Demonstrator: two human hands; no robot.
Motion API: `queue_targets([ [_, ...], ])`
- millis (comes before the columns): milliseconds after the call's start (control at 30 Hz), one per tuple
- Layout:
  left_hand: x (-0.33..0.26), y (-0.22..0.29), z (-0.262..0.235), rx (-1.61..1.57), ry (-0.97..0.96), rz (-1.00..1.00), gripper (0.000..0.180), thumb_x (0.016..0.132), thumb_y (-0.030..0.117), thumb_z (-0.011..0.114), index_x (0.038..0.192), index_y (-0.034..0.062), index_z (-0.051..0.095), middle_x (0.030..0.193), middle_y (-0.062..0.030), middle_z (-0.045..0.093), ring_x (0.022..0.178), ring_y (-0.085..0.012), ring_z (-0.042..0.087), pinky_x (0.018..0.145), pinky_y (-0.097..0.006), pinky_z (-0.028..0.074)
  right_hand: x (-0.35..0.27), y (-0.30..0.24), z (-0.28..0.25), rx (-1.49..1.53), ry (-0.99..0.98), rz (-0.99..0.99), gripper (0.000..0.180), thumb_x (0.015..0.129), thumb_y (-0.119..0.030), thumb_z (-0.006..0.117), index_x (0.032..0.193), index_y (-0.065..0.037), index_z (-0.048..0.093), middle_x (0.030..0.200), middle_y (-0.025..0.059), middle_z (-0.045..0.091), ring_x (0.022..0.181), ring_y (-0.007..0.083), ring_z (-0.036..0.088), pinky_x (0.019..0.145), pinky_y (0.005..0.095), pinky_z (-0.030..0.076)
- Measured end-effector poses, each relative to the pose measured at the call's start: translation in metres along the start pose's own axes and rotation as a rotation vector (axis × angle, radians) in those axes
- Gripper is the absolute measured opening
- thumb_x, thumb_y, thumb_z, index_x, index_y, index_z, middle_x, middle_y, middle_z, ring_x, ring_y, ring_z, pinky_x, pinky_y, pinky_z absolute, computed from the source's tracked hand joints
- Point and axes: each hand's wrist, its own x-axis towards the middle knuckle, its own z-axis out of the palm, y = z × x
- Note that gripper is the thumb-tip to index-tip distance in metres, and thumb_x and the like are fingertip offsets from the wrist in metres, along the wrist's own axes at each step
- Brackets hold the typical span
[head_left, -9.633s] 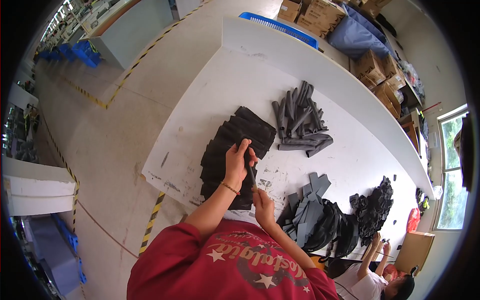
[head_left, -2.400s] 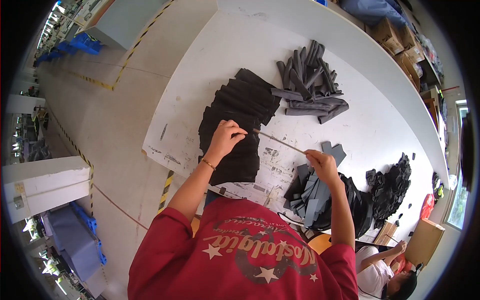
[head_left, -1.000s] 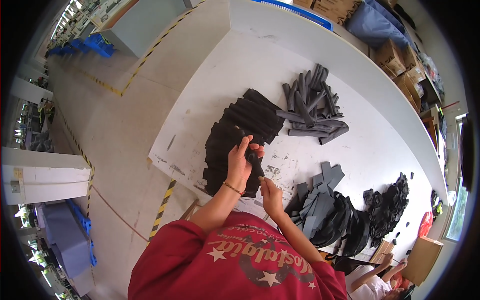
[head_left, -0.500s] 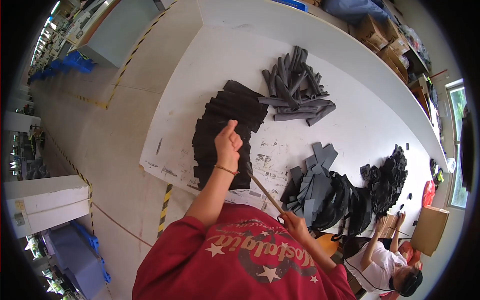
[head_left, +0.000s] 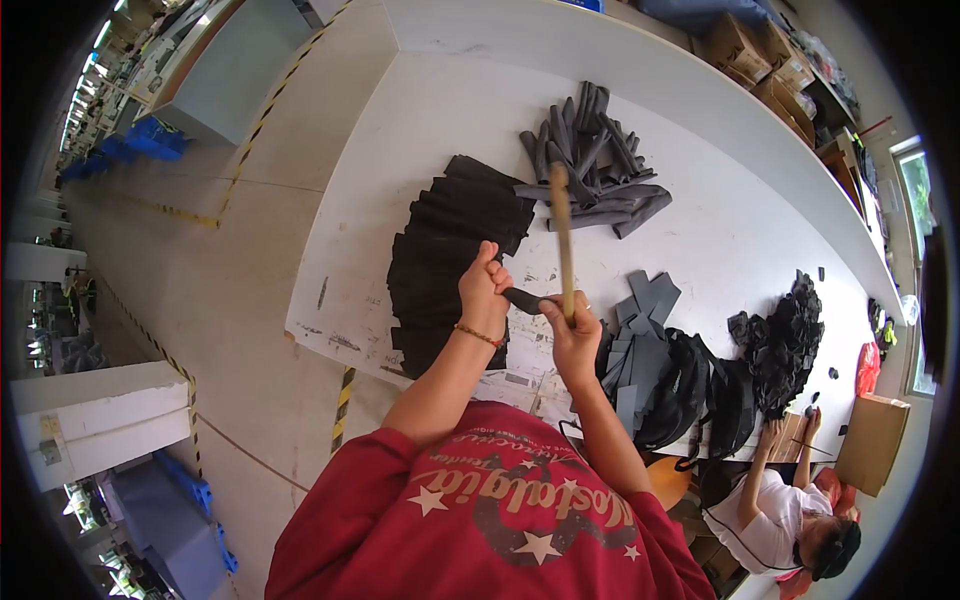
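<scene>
My left hand (head_left: 484,298) is closed round one end of a black fabric tube (head_left: 523,299). The tube's other end meets the fingers of my right hand (head_left: 577,345), which also grips a thin wooden stick (head_left: 562,230). That stick stands out beyond the hand toward the far side, slightly blurred. Under and beside my left hand lies a row of overlapping black fabric pieces (head_left: 440,225). Farther off, a loose pile of dark grey tubes (head_left: 590,150) rests on the white table (head_left: 375,130).
Right of my hands lie flat dark grey strips (head_left: 640,320), black curved padded pieces (head_left: 680,390) and a heap of small black pieces (head_left: 790,345). A co-worker (head_left: 775,520) works at the right end. A raised white edge (head_left: 600,45) bounds the far side; cardboard boxes (head_left: 740,45) stand behind it.
My right hand has come up and left to meet the black tube at my left hand. The stick has swung from pointing left over the black pieces to pointing away from me.
</scene>
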Motion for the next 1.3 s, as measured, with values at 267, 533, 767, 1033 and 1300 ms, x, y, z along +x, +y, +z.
queue_targets([
  [267, -0.059, -0.031, 0.010, 0.910, -0.654, -0.280, 0.026, 0.097, 0.025, 0.051, 0.100, -0.0006, 0.050, 0.063, -0.0038, 0.053, 0.047, -0.0131, 0.055, 0.046, -0.028, 0.047, 0.028, 0.011, -0.033, 0.090, -0.180, 0.138, 0.012, 0.088, -0.006, 0.062, 0.085, 0.005, 0.064, 0.081, 0.0054, 0.056, 0.073, 0.0115, 0.050, 0.064, 0.0252, 0.040],
  [533, -0.115, -0.046, -0.051, 1.200, -0.692, -0.408, 0.028, 0.102, 0.028, 0.036, 0.088, 0.0060, 0.049, 0.070, -0.0058, 0.060, 0.058, -0.0133, 0.059, 0.051, -0.028, 0.047, 0.159, -0.013, -0.069, 0.337, 0.577, 0.186, 0.026, 0.096, -0.024, 0.054, 0.084, -0.003, 0.063, 0.058, -0.0067, 0.040, 0.052, 0.0024, 0.032, 0.046, 0.0217, 0.024],
  [767, -0.078, 0.028, -0.074, 1.918, -0.453, 0.934, 0.018, 0.073, 0.010, 0.071, 0.087, 0.0075, 0.060, 0.078, -0.0058, 0.054, 0.081, -0.0265, 0.054, 0.071, -0.035, 0.047, 0.130, 0.030, -0.059, 0.032, -0.039, 0.084, 0.032, 0.098, -0.029, 0.049, 0.108, 0.001, 0.056, 0.075, -0.0005, 0.050, 0.066, 0.0067, 0.043, 0.059, 0.0229, 0.037],
  [1033, -0.054, 0.051, -0.073, 1.869, -0.516, 0.820, 0.010, 0.072, 0.007, 0.071, 0.078, 0.0067, 0.064, 0.079, -0.0030, 0.055, 0.079, -0.0236, 0.051, 0.072, -0.033, 0.046, 0.020, 0.043, -0.136, -0.220, -0.609, 0.347, 0.017, 0.090, -0.013, 0.060, 0.098, 0.001, 0.067, 0.068, 0.0030, 0.056, 0.062, 0.0090, 0.050, 0.058, 0.0243, 0.042],
  [1300, -0.051, 0.062, -0.062, 1.859, -0.593, 0.665, 0.008, 0.075, 0.012, 0.071, 0.078, 0.0068, 0.065, 0.076, -0.0010, 0.058, 0.079, -0.0214, 0.050, 0.073, -0.032, 0.044, 0.010, 0.036, -0.141, -0.327, -0.731, 0.206, 0.015, 0.086, -0.011, 0.063, 0.095, -0.001, 0.068, 0.081, 0.0147, 0.066, 0.068, 0.0259, 0.063, 0.063, 0.0323, 0.048],
])
